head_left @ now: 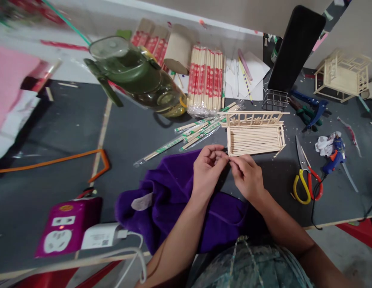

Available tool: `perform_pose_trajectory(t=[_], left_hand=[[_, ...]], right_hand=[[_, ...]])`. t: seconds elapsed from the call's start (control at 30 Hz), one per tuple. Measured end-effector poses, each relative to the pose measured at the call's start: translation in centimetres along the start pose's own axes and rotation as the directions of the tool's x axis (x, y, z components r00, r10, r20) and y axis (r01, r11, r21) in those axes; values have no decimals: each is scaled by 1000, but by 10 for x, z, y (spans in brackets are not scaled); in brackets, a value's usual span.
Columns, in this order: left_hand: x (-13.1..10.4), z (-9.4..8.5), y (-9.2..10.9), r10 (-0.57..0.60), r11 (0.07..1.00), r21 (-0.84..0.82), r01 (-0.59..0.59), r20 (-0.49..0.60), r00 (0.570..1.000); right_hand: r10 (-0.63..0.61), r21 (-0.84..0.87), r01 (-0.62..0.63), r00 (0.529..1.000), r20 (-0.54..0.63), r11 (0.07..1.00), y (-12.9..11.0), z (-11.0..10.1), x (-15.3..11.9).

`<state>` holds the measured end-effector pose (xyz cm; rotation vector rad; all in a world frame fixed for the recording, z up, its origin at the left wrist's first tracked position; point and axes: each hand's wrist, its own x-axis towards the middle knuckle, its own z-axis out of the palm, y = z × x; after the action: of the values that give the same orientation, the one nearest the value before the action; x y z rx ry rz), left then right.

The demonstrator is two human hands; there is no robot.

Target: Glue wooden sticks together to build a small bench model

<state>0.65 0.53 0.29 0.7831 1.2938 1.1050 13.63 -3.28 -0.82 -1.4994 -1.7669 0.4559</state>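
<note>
Dark bench (74, 120), left to right. Lower left: one magenta power socket (66, 228). Upper left of centre: one green-lidded jug (138, 80). Lower centre: one purple cloth (170, 172), partly beneath my forearms. Centre: my left hand (211, 166), fingers curled, thumb and fingertips drawn together; whatever they pinch is too small to tell. Beside it: my right hand (248, 176), thumb and forefinger likewise closed together, contents hidden. Right of centre, just beyond both: one slatted stick model (253, 140), my fingertips at its near left corner. Step in hand, by my judgement: fine corner work. Next move calls for steady, light fingers there. Right: scissors (302, 160); blue glue gun (335, 159). Upper right: second stick model (347, 78).
</note>
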Motion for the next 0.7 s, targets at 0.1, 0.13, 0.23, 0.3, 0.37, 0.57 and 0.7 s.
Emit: perform_pose_trajectory(t=[0.1, 0.13, 0.23, 0.3, 0.37, 0.57, 0.7], left_hand=[[0, 1, 2, -1, 1000, 5, 1, 9, 1000], [0, 1, 2, -2, 1000, 4, 2, 8, 1000], [0, 1, 3, -6, 1000, 4, 6, 5, 1000], [0, 1, 4, -9, 1000, 7, 9, 5, 1000], [0, 1, 3, -14, 1000, 6, 14, 5, 1000], [0, 1, 3, -18, 1000, -13, 18, -6, 1000], [0, 1, 3, -18, 1000, -12, 18, -7, 1000]], right_hand=[[-1, 2, 1, 1000, 4, 1000, 1, 1, -1], [-12, 5, 12, 1000, -6, 1000, 1, 1, -1], [-29, 3, 29, 999, -21, 1000, 1, 1, -2], [-17, -4, 17, 1000, -7, 1000, 1, 0, -3], [-10, -6, 10, 1000, 5, 1000, 0, -2, -5], [-138, -7, 138, 990, -7, 990, -4, -4, -8], [-163, -32, 164, 986, 33, 986, -1, -3, -10]])
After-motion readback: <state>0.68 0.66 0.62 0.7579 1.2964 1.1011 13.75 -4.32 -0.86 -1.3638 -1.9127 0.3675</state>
